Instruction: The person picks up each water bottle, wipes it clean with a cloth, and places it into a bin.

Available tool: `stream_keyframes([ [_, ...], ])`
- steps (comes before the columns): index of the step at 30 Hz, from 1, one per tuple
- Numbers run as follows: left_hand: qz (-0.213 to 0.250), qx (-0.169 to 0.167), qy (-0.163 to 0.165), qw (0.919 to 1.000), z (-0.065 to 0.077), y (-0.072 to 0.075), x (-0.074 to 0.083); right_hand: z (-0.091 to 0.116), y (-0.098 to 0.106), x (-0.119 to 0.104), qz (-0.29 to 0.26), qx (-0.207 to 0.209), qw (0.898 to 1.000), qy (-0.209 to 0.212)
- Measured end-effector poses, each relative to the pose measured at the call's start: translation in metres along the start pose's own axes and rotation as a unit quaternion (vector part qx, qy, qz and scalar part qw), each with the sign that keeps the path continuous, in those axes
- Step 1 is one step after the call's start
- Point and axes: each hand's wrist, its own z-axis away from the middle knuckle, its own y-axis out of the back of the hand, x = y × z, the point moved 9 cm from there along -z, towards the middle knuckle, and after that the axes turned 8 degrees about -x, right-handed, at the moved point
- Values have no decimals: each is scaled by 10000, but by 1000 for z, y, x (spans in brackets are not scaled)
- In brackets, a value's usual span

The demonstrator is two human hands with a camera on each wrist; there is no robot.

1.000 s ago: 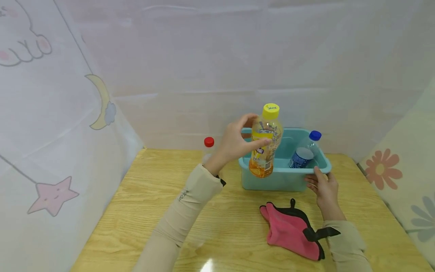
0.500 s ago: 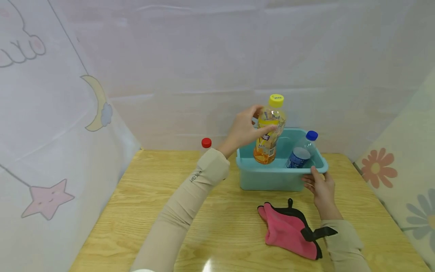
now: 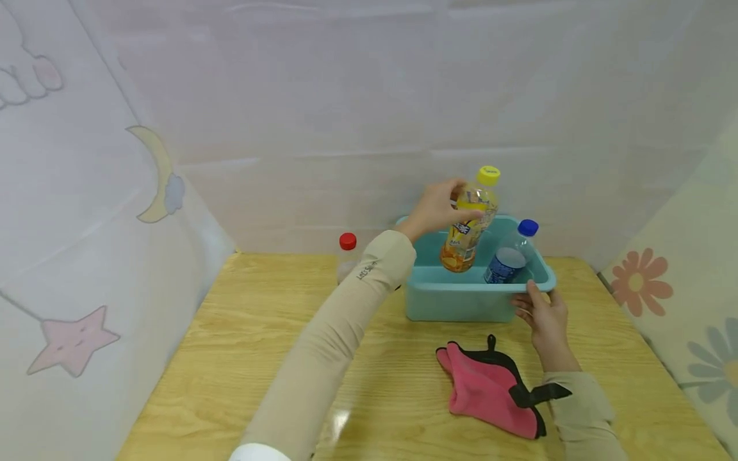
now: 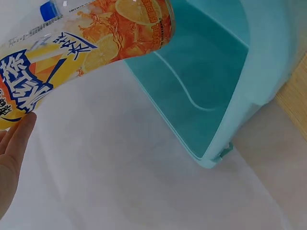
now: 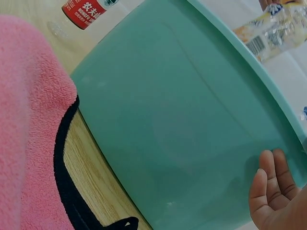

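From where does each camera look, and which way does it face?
Head: worn there, facing forward and down to the teal bin; left hand, right hand and sleeves show.
Left wrist: worn there, facing yellow bottle and bin; left hand at left.
Right wrist: worn there, facing bin's outside and pink cloth; right hand at lower right.
Head and left wrist both show bottle and bin.
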Motion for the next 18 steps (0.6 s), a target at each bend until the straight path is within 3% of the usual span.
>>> stream_keyframes([
  [11, -464, -405, 91, 9981, -19, -21, -7, 8, -3, 2, -72, 55, 9999, 67],
  [18, -559, -941, 219, 9937, -27, -43, -19, 9, -5, 6, 40, 188, 9998, -4],
])
